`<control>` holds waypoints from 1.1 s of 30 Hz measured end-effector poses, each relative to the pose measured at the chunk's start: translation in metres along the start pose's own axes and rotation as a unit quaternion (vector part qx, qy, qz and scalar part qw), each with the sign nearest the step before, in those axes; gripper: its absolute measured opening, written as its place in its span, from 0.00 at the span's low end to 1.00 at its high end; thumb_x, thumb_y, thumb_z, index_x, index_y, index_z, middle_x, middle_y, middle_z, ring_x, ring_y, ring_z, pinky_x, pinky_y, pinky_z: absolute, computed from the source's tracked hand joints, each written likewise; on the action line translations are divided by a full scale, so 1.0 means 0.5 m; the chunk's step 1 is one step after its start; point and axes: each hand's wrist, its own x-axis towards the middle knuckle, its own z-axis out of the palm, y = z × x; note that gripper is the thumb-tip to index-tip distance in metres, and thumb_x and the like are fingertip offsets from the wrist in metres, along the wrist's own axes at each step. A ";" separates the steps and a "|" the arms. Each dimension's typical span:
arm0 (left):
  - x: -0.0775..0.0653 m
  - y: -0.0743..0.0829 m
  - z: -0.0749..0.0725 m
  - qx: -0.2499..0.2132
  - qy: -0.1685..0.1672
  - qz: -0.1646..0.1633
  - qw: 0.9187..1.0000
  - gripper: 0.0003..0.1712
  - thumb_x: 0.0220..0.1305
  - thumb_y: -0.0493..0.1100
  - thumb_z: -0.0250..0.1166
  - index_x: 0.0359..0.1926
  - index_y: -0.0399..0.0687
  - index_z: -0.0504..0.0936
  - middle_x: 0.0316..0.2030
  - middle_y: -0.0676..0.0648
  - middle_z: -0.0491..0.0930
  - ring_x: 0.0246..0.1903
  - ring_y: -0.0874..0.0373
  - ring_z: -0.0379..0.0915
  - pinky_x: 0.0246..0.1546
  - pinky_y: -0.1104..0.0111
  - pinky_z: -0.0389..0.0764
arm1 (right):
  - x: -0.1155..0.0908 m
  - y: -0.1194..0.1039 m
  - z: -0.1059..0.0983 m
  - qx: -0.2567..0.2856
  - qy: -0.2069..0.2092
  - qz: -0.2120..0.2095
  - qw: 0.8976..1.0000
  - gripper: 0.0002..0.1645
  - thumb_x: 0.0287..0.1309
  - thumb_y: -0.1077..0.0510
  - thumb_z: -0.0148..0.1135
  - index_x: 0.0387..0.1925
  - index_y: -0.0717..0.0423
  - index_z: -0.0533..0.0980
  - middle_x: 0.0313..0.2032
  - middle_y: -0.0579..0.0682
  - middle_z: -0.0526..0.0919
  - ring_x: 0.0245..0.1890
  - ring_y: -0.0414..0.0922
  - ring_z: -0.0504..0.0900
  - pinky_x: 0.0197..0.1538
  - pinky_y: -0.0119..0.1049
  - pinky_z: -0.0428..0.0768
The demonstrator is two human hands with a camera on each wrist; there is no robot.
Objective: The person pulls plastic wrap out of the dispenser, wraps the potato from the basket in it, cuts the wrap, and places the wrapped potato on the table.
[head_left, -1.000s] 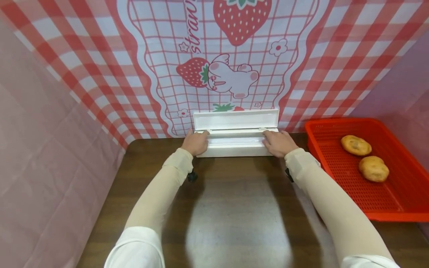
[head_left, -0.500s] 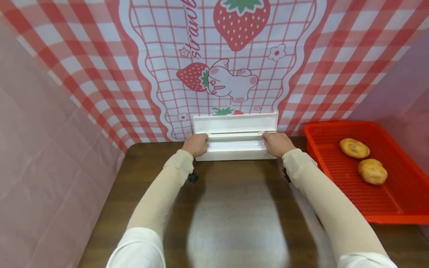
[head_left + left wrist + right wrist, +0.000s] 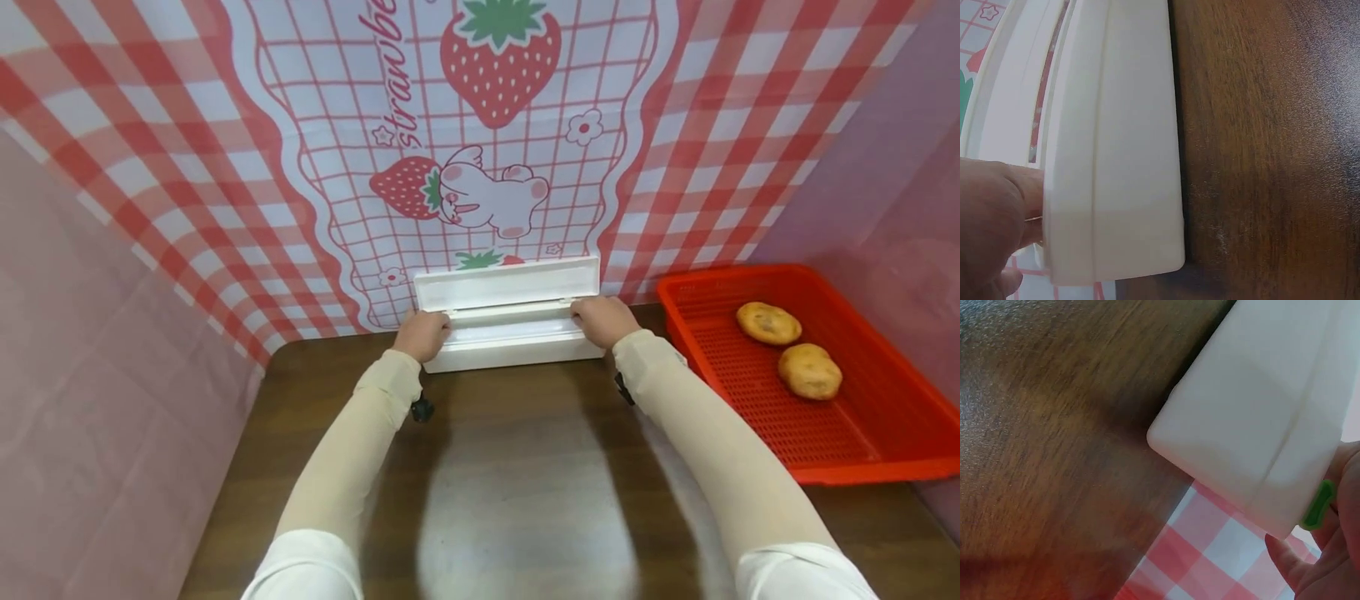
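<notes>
A long white cling film dispenser (image 3: 517, 353) stands at the far edge of the table, its hinged lid (image 3: 510, 285) raised against the cloth behind. Shiny clear film lies in the opening. My left hand (image 3: 422, 335) grips the left end, fingers curled over the rim. At the other end my right hand (image 3: 604, 321) holds on the same way. In the left wrist view the left hand's fingers (image 3: 1022, 200) reach behind the front wall. A small green piece (image 3: 1318, 505) sits by the right hand in the right wrist view. Some fingertips are hidden behind the box.
A red plastic basket (image 3: 810, 433) stands at the right with two potatoes in it, one farther potato (image 3: 768, 323) and one nearer potato (image 3: 810, 372). Behind the brown wooden table (image 3: 525, 467) hangs a checked strawberry cloth (image 3: 495, 150).
The head view has turned slightly, so everything sits further left and a little tilted. My fingers have curled more firmly over both ends of the cling film dispenser. The lid remains raised.
</notes>
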 end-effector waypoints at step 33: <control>-0.015 -0.021 -0.045 -0.009 0.054 0.022 0.998 0.08 0.69 0.39 0.66 0.39 0.40 0.89 0.33 0.44 0.81 0.37 0.51 0.79 0.43 0.63 0.82 | -0.012 -0.008 -0.074 0.071 0.001 0.050 0.996 0.11 0.66 0.66 0.62 0.47 0.61 0.86 0.42 0.60 0.87 0.39 0.57 0.82 0.54 0.56 0.79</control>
